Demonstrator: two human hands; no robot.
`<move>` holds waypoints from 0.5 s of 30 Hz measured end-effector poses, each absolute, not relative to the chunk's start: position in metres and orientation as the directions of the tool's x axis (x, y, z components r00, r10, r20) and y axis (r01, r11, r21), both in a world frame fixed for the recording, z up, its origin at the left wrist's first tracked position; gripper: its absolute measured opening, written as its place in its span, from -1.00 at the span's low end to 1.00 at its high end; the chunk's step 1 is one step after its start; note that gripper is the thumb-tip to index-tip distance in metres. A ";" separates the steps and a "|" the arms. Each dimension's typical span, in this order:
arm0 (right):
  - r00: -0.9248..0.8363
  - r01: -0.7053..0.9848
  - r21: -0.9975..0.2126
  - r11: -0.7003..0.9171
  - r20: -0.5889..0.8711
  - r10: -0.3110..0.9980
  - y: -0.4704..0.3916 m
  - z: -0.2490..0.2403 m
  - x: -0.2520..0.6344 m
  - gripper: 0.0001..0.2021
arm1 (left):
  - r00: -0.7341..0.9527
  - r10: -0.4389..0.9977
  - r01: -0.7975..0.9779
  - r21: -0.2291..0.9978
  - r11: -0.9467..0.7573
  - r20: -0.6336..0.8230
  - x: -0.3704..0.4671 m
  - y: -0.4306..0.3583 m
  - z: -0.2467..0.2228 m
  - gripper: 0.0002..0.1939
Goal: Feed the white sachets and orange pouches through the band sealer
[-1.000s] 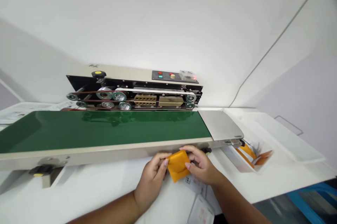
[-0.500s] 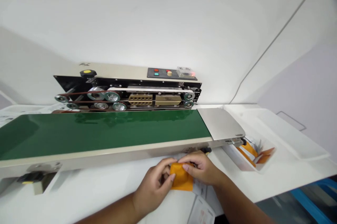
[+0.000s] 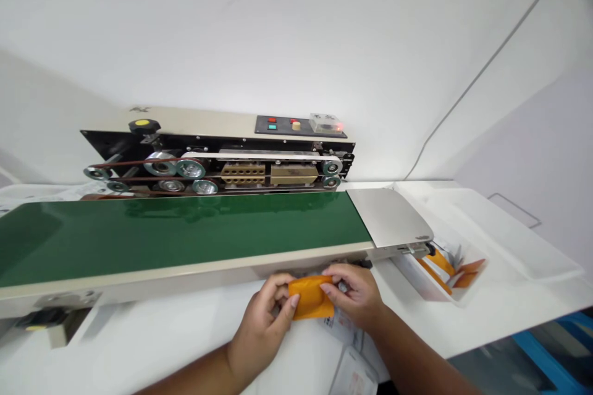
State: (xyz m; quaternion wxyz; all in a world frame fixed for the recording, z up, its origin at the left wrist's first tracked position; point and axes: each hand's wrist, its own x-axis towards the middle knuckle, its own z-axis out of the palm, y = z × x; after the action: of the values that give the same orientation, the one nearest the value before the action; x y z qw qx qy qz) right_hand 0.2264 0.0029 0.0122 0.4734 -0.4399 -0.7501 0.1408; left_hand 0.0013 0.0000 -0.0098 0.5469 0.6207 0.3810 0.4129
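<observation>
Between my two hands is a small orange packet, held just in front of the conveyor's near side. My left hand pinches its left edge, thumb on the near face. At the upper right corner my right hand grips it between thumb and fingers. Below the packet, printed white-and-grey packets lie on the white table, partly covered by my right hand and forearm. Behind the hands runs a band sealing machine with pulleys, brass blocks and a green conveyor belt.
A metal plate extends the belt's right end. Beside it a white bin holds orange and silver packets, and a shallow white tray lies further right. Black knobs stick out under the conveyor. A cable runs along the wall.
Both hands have moved slightly up and left with the orange packet, which is now turned and looks wider. My view has shifted a little.
</observation>
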 end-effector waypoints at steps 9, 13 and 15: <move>-0.188 0.160 -0.831 0.533 0.504 0.843 0.002 0.004 0.232 -0.55 | 0.396 0.916 -0.101 0.995 -0.017 0.056 0.002 0.003 -0.010 -0.75; -0.317 0.188 -0.795 0.577 0.507 0.802 0.004 0.019 0.221 -0.81 | 0.435 0.893 -0.199 0.979 -0.034 0.120 0.003 0.000 -0.008 -0.75; -0.337 0.185 -0.778 0.600 0.524 0.783 0.002 0.028 0.218 -0.91 | 0.473 0.862 -0.202 0.975 -0.093 0.180 0.003 -0.001 -0.005 -0.82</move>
State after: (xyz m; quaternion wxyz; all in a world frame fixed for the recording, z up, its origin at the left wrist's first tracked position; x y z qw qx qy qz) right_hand 0.2178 0.0023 0.0285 0.4788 -0.3201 -0.7556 0.3120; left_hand 0.0030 -0.0013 -0.0046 0.6144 0.5993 0.2756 0.4329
